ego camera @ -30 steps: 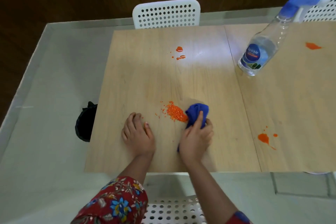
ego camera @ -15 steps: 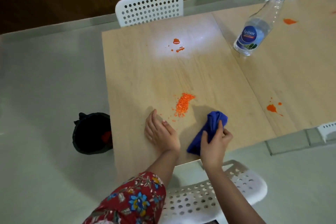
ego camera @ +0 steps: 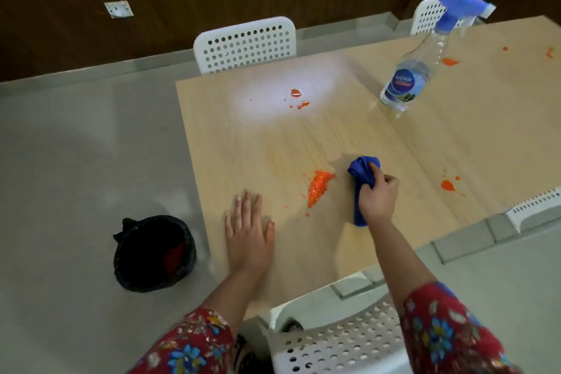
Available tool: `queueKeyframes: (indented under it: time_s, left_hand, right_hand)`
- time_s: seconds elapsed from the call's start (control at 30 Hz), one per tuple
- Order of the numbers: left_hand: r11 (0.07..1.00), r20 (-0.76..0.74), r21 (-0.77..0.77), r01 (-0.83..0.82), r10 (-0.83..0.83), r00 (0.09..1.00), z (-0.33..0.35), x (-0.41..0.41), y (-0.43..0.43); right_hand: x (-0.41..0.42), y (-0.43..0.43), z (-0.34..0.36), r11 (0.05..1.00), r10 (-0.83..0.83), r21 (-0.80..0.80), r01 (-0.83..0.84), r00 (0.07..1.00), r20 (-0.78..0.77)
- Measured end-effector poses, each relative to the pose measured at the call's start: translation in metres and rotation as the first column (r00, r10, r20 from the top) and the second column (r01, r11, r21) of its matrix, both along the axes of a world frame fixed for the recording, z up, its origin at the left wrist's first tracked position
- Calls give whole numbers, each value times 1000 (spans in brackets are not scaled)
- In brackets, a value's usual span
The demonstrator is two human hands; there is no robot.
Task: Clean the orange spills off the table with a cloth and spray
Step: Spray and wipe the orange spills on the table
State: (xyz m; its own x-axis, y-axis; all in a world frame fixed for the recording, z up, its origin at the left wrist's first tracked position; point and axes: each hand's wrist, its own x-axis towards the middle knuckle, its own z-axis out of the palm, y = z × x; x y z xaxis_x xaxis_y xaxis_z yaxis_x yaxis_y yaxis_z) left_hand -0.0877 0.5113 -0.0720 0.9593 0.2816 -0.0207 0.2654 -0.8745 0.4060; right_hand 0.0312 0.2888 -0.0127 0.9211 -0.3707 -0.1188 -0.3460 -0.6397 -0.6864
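Note:
My right hand (ego camera: 378, 197) grips a bunched blue cloth (ego camera: 361, 174) that rests on the wooden table (ego camera: 273, 143), just right of a pile of orange crumbs (ego camera: 318, 187). My left hand (ego camera: 249, 229) lies flat on the table with fingers spread, left of and nearer than the pile. Wet orange spills show farther back at the middle (ego camera: 299, 98), at the right near the front edge (ego camera: 448, 185), and behind the bottle (ego camera: 450, 62). A clear spray bottle (ego camera: 406, 82) with a blue trigger stands at the back right.
A black lined bin (ego camera: 153, 252) stands on the grey floor left of the table. White perforated chairs stand at the far side (ego camera: 246, 42), at the back right (ego camera: 428, 15), at the right edge (ego camera: 534, 209), and right below me (ego camera: 337, 340).
The cloth and my right hand have moved to the right side of the crumb pile, which is now gathered into a tighter heap. My left hand has opened flat. The camera view has shifted.

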Motion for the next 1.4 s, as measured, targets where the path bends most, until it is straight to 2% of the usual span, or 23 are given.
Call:
queueKeyframes:
  time_s: [0.07,0.17,0.3,0.5,0.57,0.67,0.73,0.8,0.83,0.97,1.1,1.17,1.27,1.33,1.4]
  left_hand:
    - [998,16,56,2,-3,1000,-6,-3,-4]
    - [999,39,48,-11,9,999,-6,-1,-1]
    - [999,55,29,-30,28,998,-2,0,-3]
    - [997,60,-37,-68,70,996,5,-2,-6]
    - [996,65,-48,-76,79,995,4,-3,-6]
    - [995,84,-61,-83,88,993,3,-2,-7]
    - [995,90,-55,-84,89,992,3,-3,-7]
    - [993,108,-67,-93,100,989,4,-1,-8]
    - [991,128,-87,-98,109,986,5,-1,-8]
    - [963,233,-225,-149,201,951,9,-1,-5]
    - [915,302,-325,-238,340,891,8,-3,2]
    - [890,300,-364,-275,391,870,8,-3,2]
    - [881,293,-367,-300,415,861,7,-3,2]
    - [880,284,-363,-308,419,863,6,-3,1]
    - [879,275,-364,-307,416,867,5,-3,2]
  right_hand:
    - [24,-7,-7,991,87,-95,-89,996,-19]
    - [47,7,-13,953,268,-144,-266,963,-5]
    - [43,50,-18,833,535,-151,-532,844,-22]
    - [-4,90,-26,728,683,-113,-676,730,38]
    - [-16,89,-22,728,684,-16,-685,724,89]
    - [-28,65,-18,857,477,99,-505,852,214]
    - [-42,41,-19,951,257,137,-279,954,156]
    - [-64,32,-24,980,121,152,-128,991,53]
    - [-75,37,-26,988,95,114,-101,994,54]
    - [-94,93,-37,995,86,-63,-79,991,107]
    - [-80,147,-32,994,102,-50,-98,991,85]
    - [-73,155,-29,988,155,18,-157,986,63]
    - [-54,135,-29,963,187,157,-219,963,193]
    - [-28,116,-29,965,215,108,-239,957,196]
    - [4,106,-27,953,304,-12,-304,949,83]
